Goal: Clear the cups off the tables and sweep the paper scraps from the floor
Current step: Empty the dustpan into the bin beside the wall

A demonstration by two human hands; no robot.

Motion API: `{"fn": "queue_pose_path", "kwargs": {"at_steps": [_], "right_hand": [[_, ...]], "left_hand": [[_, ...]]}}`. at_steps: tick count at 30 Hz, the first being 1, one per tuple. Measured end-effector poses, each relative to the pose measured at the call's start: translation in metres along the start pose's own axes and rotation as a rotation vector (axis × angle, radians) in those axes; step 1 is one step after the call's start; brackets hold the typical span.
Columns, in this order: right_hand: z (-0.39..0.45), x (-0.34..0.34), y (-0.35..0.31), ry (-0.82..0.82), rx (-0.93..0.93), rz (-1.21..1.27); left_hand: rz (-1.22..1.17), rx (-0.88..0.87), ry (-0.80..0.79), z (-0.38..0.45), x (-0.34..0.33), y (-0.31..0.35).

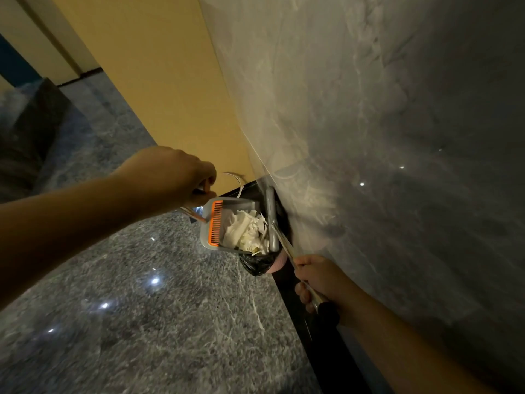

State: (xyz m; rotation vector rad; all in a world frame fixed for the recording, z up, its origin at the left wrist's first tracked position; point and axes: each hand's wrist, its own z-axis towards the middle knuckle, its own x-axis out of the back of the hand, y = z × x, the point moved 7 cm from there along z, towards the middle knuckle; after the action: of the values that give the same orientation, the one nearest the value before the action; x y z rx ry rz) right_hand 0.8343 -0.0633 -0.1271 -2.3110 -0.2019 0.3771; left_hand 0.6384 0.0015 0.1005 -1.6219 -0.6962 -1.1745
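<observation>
Paper scraps lie heaped in a grey dustpan with an orange comb edge, tipped over a small bin lined with a black bag. Dustpan sits just beyond and below the left hand, between the two hands. Left hand is curled around the dustpan's metal handle, gripping it from above. Right hand is clamped on a long metal broom handle that runs up and away to the grey broom head, which rests against the pan's far lip, beside the marble wall. Hands well apart.

Judgement: scraps are light, crumpled, soft; they will slide out easily but may snag on the comb teeth or flutter past the bin rim onto the stone floor. Best handled through the pan, held by its handle; tilt slowly, use the broom head to push stragglers in. No cups in view.
</observation>
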Motion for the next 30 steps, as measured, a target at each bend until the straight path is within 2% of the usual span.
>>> {"fn": "queue_pose_path", "kwargs": {"at_steps": [8, 19, 23, 26, 30], "right_hand": [[-0.002, 0.002, 0.0, 0.001, -0.009, -0.02], [0.0, 0.0, -0.002, 0.011, 0.002, -0.039], [-0.002, 0.001, -0.003, 0.01, 0.016, -0.032], [-0.002, 0.002, -0.002, 0.013, 0.007, -0.057], [-0.002, 0.003, -0.002, 0.014, -0.009, -0.028]], "left_hand": [[-0.049, 0.047, 0.082, -0.003, 0.016, -0.012], [-0.06, 0.052, -0.001, -0.006, 0.01, -0.004], [-0.095, 0.071, 0.085, -0.003, 0.019, -0.013], [-0.084, 0.067, 0.013, -0.005, 0.015, -0.008], [-0.105, 0.069, 0.065, -0.008, 0.019, -0.01]]}}
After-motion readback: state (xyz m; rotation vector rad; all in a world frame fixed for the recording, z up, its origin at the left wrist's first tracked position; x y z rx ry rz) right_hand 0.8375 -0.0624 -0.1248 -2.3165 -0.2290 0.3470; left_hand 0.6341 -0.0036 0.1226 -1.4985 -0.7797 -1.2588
